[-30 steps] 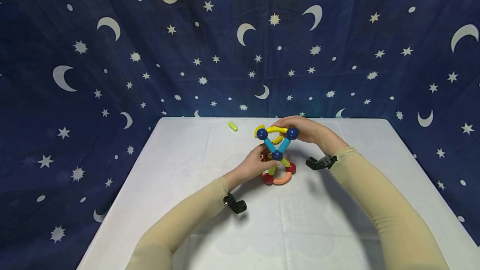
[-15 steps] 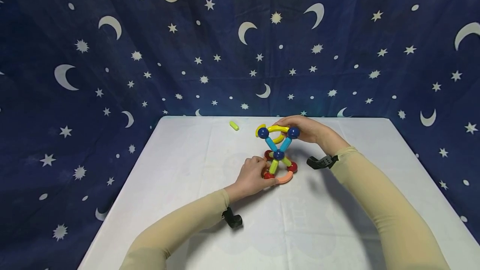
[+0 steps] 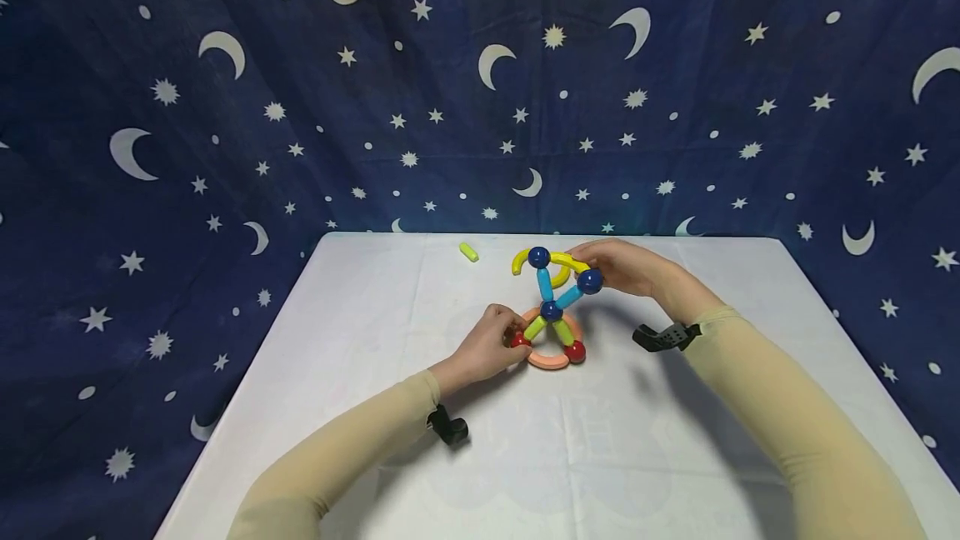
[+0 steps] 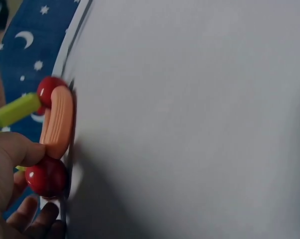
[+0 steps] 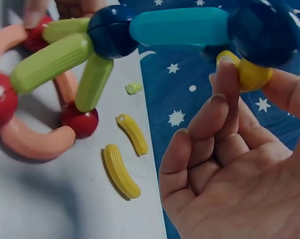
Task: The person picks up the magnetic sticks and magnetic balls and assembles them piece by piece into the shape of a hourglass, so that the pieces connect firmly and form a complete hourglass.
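Observation:
A magnetic ball-and-rod model stands on the table. Its base is a ring of orange curved rods [image 3: 549,362] and red balls [image 3: 575,352]. Green rods [image 3: 562,332] rise to a central dark blue ball [image 3: 551,311], from which blue rods [image 3: 570,297] spread to two upper dark blue balls [image 3: 538,257]. My left hand [image 3: 487,346] pinches a red ball [image 4: 46,177] at the base's left, its thumb against an orange rod [image 4: 59,123]. My right hand [image 3: 622,266] pinches a yellow curved rod [image 5: 253,74] by an upper blue ball [image 5: 263,32].
Two loose yellow curved rods [image 5: 121,172] lie on the white-covered table [image 3: 390,473] behind the model. A short green rod [image 3: 468,252] lies near the far edge. Dark blue star-and-moon cloth [image 3: 450,65] hangs behind and at both sides.
My left hand has gone from the model's middle down to its base, then slightly left. The model has turned and its top leans right. My right hand has shifted right with the yellow rod.

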The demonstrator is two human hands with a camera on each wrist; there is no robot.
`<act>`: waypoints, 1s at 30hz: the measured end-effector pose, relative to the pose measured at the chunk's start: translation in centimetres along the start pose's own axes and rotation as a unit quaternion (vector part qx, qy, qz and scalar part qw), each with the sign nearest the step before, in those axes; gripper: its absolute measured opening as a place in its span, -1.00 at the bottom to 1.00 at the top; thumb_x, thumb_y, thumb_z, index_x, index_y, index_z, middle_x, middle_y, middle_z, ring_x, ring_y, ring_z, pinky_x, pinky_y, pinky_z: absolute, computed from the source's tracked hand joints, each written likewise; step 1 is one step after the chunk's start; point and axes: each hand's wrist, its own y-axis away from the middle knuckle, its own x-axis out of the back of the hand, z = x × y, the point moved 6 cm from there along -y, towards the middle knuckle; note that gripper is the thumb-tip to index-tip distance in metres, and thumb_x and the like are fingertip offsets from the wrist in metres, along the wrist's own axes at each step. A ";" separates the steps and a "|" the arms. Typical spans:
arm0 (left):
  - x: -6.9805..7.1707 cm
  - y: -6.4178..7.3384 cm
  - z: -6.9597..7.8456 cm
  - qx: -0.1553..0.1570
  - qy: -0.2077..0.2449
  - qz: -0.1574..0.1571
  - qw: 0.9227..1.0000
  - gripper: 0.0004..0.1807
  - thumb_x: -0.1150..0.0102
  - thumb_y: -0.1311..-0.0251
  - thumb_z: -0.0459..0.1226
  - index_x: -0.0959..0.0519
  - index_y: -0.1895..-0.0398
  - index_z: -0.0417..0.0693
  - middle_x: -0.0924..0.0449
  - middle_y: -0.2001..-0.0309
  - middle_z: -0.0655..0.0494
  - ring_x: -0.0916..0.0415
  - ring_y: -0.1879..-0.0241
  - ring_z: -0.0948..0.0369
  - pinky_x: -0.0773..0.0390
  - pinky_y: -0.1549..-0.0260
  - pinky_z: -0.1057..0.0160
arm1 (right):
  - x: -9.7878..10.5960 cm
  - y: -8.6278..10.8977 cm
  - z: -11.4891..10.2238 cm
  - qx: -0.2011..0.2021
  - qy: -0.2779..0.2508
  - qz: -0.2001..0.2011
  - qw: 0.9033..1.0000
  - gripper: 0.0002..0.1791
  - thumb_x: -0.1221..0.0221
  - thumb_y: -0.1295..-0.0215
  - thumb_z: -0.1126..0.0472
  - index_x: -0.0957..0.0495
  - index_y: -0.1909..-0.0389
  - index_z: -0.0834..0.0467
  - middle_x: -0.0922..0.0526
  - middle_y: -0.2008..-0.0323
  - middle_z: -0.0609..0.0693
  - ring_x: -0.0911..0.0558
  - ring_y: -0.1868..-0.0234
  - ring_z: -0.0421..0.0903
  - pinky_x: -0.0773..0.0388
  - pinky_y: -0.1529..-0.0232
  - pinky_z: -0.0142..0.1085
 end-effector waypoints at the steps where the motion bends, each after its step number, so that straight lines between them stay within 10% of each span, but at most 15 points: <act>1: 0.2 -0.2 -0.2 0.000 -0.005 -0.004 1.000 -0.67 -0.38 -0.29 -0.18 -0.60 -0.06 -0.07 -0.39 -0.06 0.05 -0.45 0.06 0.21 -0.51 0.06 0.27 | 0.1 0.4 0.0 -0.001 0.003 0.002 1.000 -0.37 -0.05 -0.50 0.09 -0.27 -0.43 0.39 -0.40 -0.20 0.23 -0.42 -0.12 0.10 -0.37 -0.24 -0.10; 17: 2.2 -4.2 -0.6 -0.041 -0.058 -0.042 0.997 -0.60 -0.15 -0.40 -0.25 -0.62 -0.27 0.06 -0.61 -0.14 0.13 -0.44 -0.02 0.17 -0.43 -0.08 0.16 | -0.4 5.3 1.5 0.008 -0.061 0.048 0.997 -0.43 -0.16 -0.51 0.10 -0.28 -0.35 0.34 -0.61 0.25 -0.01 -0.53 0.26 -0.09 -0.56 0.14 -0.33; 22: 4.4 -5.9 -1.2 -0.011 -0.070 0.013 0.997 -0.59 -0.01 -0.41 -0.26 -0.63 -0.26 0.01 -0.62 -0.17 0.07 -0.52 -0.13 0.11 -0.48 -0.17 0.06 | -0.8 5.6 1.4 0.015 -0.059 0.048 0.997 -0.40 -0.16 -0.51 0.10 -0.26 -0.37 0.36 -0.60 0.24 -0.01 -0.53 0.24 -0.08 -0.56 0.13 -0.32; 26: 7.6 -8.2 -3.1 0.005 -0.169 0.086 0.982 -0.54 0.02 -0.45 -0.29 -0.53 -0.37 0.01 -0.50 -0.32 -0.01 -0.42 -0.30 -0.02 -0.40 -0.25 -0.05 | -1.0 5.3 1.5 0.018 -0.063 0.051 0.997 -0.42 -0.16 -0.51 0.11 -0.29 -0.37 0.35 -0.61 0.24 -0.01 -0.55 0.23 -0.08 -0.56 0.13 -0.31; 30: 9.3 -9.4 -6.5 0.027 -0.276 0.082 0.957 -0.43 0.05 -0.51 -0.32 -0.29 -0.56 0.03 -0.16 -0.56 -0.04 -0.10 -0.51 -0.09 -0.21 -0.39 -0.14 | -1.4 5.0 1.8 0.013 -0.069 0.054 0.996 -0.45 -0.18 -0.50 0.11 -0.32 -0.35 0.31 -0.62 0.21 -0.01 -0.57 0.21 -0.07 -0.57 0.12 -0.29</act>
